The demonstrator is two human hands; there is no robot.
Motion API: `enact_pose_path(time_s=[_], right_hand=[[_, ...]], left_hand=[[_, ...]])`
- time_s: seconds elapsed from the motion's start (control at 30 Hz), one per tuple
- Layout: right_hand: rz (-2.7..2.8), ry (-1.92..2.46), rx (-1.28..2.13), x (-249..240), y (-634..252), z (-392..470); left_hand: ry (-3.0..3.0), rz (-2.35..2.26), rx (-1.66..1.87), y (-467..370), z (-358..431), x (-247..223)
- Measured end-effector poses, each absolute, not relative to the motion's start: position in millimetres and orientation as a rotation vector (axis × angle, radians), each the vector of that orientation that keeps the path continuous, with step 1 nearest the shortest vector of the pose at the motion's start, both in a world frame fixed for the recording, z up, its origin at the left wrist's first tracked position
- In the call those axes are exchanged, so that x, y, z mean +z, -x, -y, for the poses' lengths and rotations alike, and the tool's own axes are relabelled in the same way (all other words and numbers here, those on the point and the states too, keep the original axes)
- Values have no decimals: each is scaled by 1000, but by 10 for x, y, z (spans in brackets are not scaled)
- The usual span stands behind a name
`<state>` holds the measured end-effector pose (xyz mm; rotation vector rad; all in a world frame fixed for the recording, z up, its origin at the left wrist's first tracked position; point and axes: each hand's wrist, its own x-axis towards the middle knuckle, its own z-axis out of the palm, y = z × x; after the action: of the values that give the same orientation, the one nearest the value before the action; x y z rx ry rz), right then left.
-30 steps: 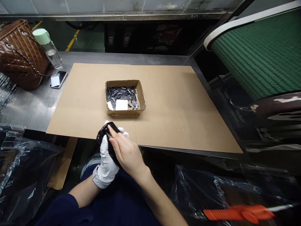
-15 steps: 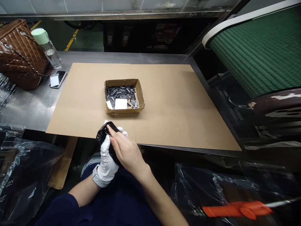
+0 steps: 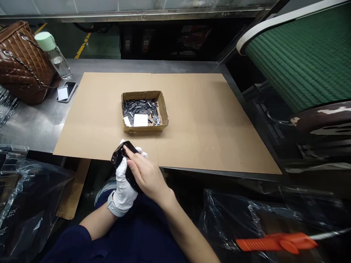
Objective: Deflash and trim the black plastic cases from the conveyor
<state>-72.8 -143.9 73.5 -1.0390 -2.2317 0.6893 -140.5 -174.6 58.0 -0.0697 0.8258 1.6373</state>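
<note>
Cardboard [image 3: 203, 120] is spread over the surface [image 3: 94, 65]; by its near edge, a black part [image 3: 117, 155] is held in the left hand [image 3: 124, 191] and touched by the right hand [image 3: 149, 177], whose grip cannot be told. Likely light, stiff, slippery, it is best gripped by its sides.

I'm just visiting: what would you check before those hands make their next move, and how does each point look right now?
1. Left hand supports the black part: ok, gloved fingers wrap around it.
2. Right hand touches the part: ok, fingers at its upper end.
3. Both hands gloved, if that's wanted: not ok, the right is bare.
4. Anything under the right fingertips: cannot tell, hidden.
5. Box of small dark pieces upright on the cardboard: ok.
6. Bottle off the cardboard: ok.
</note>
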Motion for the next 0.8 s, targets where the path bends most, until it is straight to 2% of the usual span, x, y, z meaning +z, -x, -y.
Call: enact_pose_path(time_s=[0.3, 0.63, 0.8], right_hand=[[2189, 1048, 737, 733, 727, 1447], [2179, 1172, 473, 742, 824, 1517], [2152, 1144, 587, 788, 815, 1493]], left_hand=[[49, -848, 1611, 1417, 1750, 604], [11, -857, 1616, 1402, 1788, 513], [36, -832, 1664, 1392, 1784, 575]])
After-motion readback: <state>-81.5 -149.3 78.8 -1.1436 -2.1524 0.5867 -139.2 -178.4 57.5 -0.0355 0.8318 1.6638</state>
